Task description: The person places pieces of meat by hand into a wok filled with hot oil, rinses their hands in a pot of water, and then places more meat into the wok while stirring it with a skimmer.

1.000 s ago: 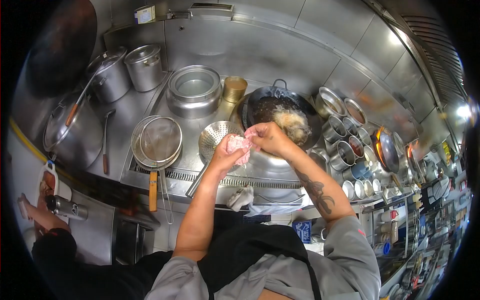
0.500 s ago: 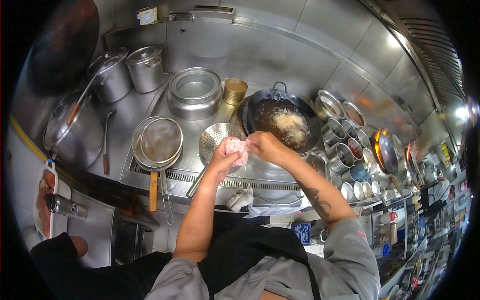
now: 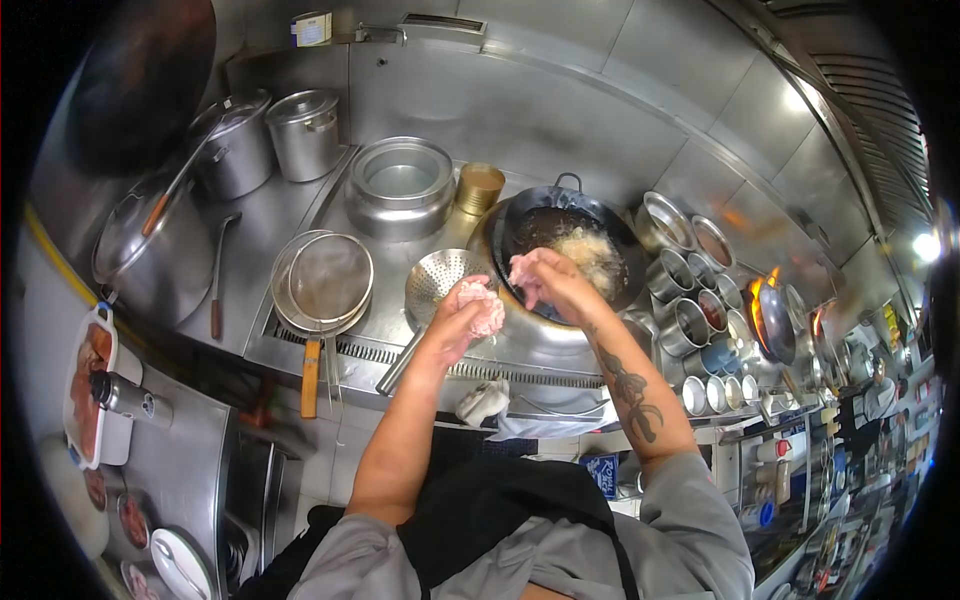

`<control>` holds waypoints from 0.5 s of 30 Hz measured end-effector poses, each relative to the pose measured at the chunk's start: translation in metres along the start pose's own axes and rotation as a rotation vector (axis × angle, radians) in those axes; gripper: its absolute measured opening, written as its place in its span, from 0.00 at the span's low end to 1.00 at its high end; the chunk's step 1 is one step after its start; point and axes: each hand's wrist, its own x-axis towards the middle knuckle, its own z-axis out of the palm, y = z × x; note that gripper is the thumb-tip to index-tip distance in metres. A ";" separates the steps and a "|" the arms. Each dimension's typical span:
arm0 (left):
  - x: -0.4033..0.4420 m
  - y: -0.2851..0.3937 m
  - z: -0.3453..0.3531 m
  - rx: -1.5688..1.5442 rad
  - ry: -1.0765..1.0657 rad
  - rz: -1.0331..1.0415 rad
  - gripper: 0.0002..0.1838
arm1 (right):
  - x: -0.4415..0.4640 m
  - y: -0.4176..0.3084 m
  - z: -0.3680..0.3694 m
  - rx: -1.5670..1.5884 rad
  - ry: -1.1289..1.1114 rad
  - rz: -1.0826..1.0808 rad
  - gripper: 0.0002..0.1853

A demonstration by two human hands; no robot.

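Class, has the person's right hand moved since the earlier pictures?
Yes. Judged against the wok, the right hand has moved closer to it, away from the left hand.

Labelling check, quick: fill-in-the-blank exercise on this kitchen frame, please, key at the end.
1. Of the person's two hands, the ____ hand is nearer the black wok.
2. The left hand holds the ____ of the two pink portions.
3. The gold-coloured can stands ____ the wide steel pot and the wok.
4. The flat strainer handle looks made of ____.

Missing words: right; larger; between; wood.
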 end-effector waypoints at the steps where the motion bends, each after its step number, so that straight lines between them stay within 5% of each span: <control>1: -0.001 0.003 0.005 -0.030 -0.043 -0.002 0.23 | 0.001 0.006 0.003 -0.017 -0.044 0.014 0.08; 6: 0.006 -0.001 0.011 0.037 -0.052 -0.038 0.18 | 0.007 0.016 0.010 -0.447 -0.094 0.076 0.08; 8: 0.007 -0.004 0.014 0.087 0.095 0.000 0.15 | 0.004 0.012 0.013 -0.665 -0.090 -0.032 0.08; 15: 0.003 0.003 0.015 0.031 0.093 -0.027 0.08 | 0.007 0.011 0.021 -1.119 -0.191 -0.188 0.11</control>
